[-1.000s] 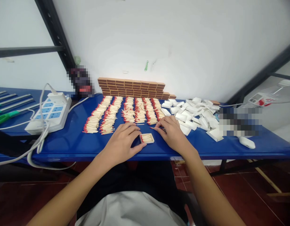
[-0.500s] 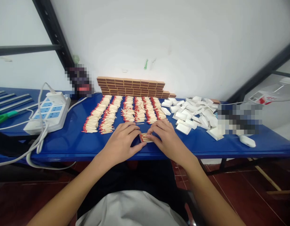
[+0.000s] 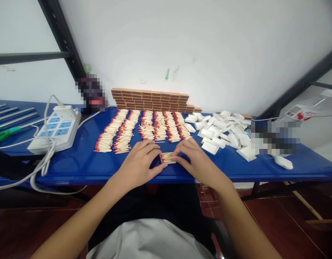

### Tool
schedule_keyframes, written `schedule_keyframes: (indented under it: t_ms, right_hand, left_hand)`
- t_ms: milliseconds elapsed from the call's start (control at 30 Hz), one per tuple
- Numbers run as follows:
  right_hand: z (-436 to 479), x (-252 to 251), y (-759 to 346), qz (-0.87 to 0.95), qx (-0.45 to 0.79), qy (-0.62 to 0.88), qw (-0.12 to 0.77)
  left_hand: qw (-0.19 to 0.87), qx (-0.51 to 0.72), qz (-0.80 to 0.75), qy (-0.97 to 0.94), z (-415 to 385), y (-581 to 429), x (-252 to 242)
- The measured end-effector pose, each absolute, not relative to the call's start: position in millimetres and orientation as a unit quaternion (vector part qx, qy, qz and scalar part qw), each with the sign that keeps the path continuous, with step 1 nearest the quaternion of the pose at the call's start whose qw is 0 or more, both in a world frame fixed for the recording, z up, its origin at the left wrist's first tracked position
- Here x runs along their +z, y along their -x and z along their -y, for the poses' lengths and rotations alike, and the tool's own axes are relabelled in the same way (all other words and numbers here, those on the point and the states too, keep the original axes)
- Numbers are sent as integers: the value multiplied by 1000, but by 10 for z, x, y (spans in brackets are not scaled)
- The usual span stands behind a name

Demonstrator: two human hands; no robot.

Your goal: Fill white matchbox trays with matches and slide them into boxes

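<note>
A small matchbox tray (image 3: 168, 162) lies near the front edge of the blue table, filled with red-tipped matches (image 3: 167, 157) lying lengthwise. Around its left end curve the thumb and fingers of my left hand (image 3: 141, 160), gripping it. My right hand (image 3: 191, 158) is closed at the tray's right end, its thumb and bent fingers touching there and hiding that end. Behind my hands, loose matches (image 3: 125, 135) are laid out in several long rows. White empty trays (image 3: 220, 129) make a heap to the right of the rows.
Brown matchboxes (image 3: 155, 100) are stacked like a wall against the back. A white power strip (image 3: 55, 129) with looping cables stands at left, beside green-handled tools (image 3: 9, 131). At right lie a white oval object (image 3: 283, 162) and a clear plastic container (image 3: 303, 108).
My right hand has shifted slightly right, from over the matches to the tray's end, so more matches show. My left hand has stayed in place.
</note>
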State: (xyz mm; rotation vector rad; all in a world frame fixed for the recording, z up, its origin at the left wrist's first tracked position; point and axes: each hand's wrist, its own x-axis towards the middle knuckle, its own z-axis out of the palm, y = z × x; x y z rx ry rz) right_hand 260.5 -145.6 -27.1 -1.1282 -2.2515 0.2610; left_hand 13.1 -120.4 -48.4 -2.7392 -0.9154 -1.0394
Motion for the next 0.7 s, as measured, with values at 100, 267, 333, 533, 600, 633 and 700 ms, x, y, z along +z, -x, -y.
schedule_keyframes:
  t_ms: [100, 267, 333, 533, 600, 633, 700]
  right_hand:
    - [1447, -273, -2582, 849, 107, 420, 301]
    - [1432, -269, -2480, 848, 99, 410, 321]
    - [1426, -265, -2426, 853, 97, 396, 327]
    - [1438, -260, -2384, 869, 112, 358, 323]
    - [1445, -261, -2407, 869, 109, 357, 324]
    - [1448, -261, -2419, 868, 105, 359, 328]
    - [1455, -257, -2432, 864, 101, 361, 337]
  left_hand:
    - [38, -338, 297, 892, 1207, -137, -476]
    - [31, -341, 298, 891, 1200, -137, -489]
    - [28, -341, 299, 891, 1195, -137, -494]
    - [21, -339, 296, 893, 1191, -135, -486]
    - [21, -338, 298, 893, 1193, -132, -483]
    - [20, -336, 298, 893, 1193, -131, -482]
    - [18, -334, 299, 894, 1193, -129, -483]
